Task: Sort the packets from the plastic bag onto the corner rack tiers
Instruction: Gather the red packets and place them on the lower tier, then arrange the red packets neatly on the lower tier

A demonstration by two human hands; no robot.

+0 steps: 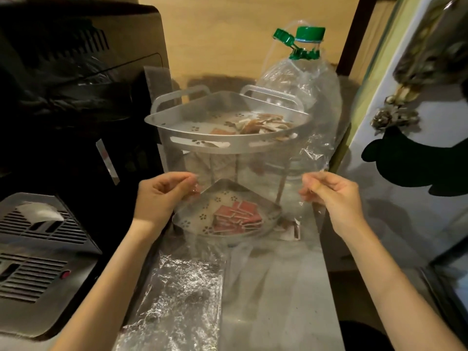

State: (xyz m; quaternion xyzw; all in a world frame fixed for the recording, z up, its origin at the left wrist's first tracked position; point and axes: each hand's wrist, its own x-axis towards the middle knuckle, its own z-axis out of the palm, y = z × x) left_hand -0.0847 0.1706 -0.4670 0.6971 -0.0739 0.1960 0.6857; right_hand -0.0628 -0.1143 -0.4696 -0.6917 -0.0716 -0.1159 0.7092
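— 2 tiers on that silver corner rack (228,145), and it fills the middle of the counter (283,287). What's the big shape behind it?

— Behind it on the right, a large clear water bottle (301,79) with a green cap, upright against the wall. On the left, a black appliance (76,79), and near the bottom left a grey vented unit (43,252).

— And the clear plastic bag (253,188)?

— Stretched wide in front of the rack, between both hands, so see-through that you read the rack straight through it. It looks empty, though I can't be sure at the folds. More crinkled clear plastic (177,300) lies flat on the counter below.

— Now the packets.

— Upper tier: a loose heap of tan packets (260,124) on the right side, with 1 reddish packet (221,131) beside them. Lower tier: a pile of red packets (238,216) with pale edges, overlapping, on the right half. 1 small packet (290,230) sits on the counter just right of the rack's base.

— Hands?

— Left hand (162,196), fingers curled in, thumb and fingertips pinching the bag's left edge, level with the lower tier. Right hand (331,196) mirrors it, clenched on the bag's right edge, knuckles up. Both forearms reach in from the bottom corners, well apart, holding the plastic taut.
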